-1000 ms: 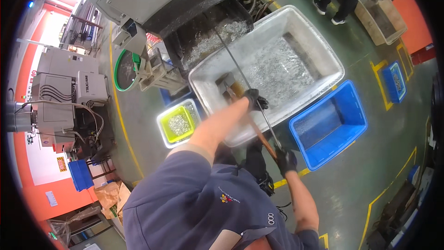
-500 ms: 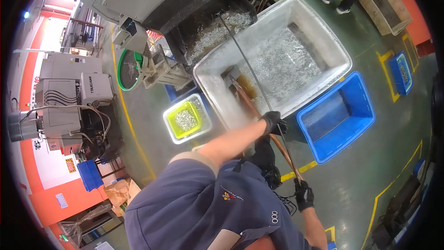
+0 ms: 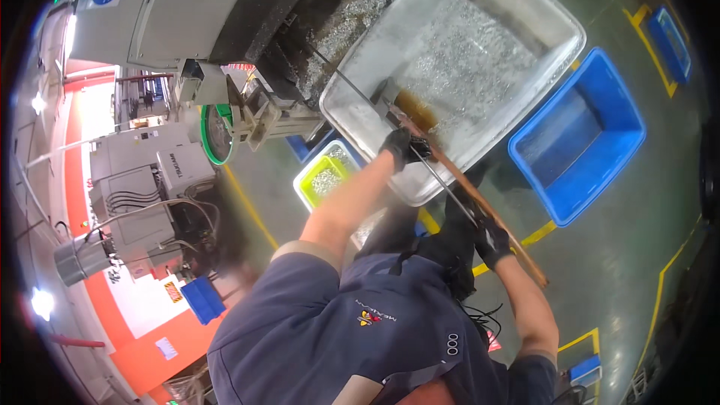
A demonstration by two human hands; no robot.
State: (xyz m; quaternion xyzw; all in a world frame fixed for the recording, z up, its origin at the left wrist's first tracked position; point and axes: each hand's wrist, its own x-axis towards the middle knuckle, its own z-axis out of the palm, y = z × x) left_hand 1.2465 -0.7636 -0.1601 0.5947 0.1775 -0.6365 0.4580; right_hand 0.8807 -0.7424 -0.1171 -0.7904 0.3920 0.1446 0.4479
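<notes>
Rod [image 3: 352, 85], thin and dark, slants from the chip-strewn black chute [image 3: 271, 60] across the white bin [image 3: 561, 51]; black-gloved left hand [image 3: 406, 148] has fingers curled closed around it. Right hand [image 3: 490, 241], also gloved, fingers wrapped round its near end; can't tell if they grip the wooden handle [image 3: 469, 186] alongside too.

Rod [image 3: 442, 184] across tub [image 3: 420, 7], bin [image 3: 616, 131] to tub's right
</notes>
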